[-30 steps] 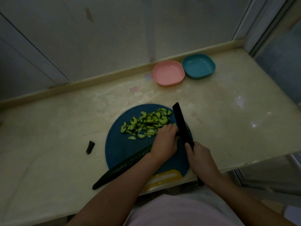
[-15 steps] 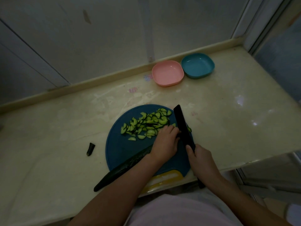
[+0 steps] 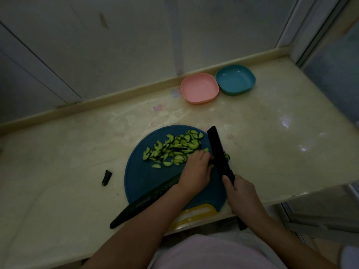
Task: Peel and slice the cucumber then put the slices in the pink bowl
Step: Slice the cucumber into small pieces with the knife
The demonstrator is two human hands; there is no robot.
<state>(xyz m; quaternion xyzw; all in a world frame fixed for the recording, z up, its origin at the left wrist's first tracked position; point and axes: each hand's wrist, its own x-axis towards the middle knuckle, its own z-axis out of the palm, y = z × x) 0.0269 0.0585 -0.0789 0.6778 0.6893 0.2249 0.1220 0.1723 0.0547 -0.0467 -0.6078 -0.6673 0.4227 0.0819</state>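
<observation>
Head view: the left hand (image 3: 196,169) holds the cut end of the cucumber (image 3: 143,200) with curled fingers, pinning it to the blue cutting board (image 3: 139,177). The right hand (image 3: 242,193) grips the handle of the black knife (image 3: 219,152); the blade stands just beside the left fingertips, at the cut face.

Change over the last second is small. Both hands and the blade occupy nearly the same positions. A few green pieces now show at the right of the blade, where none were plain a second ago. This indicates short slicing strokes in progress.

The slices (image 3: 174,150) lie piled on the far part of the board. A long, dark-skinned length of cucumber remains uncut and reaches over the board edge onto the worktop (image 3: 58,152). The pink bowl (image 3: 200,88) holds nothing and stands at the back of the worktop, beside a blue bowl (image 3: 235,79), well apart from the board. Transfer is not yet started.
</observation>
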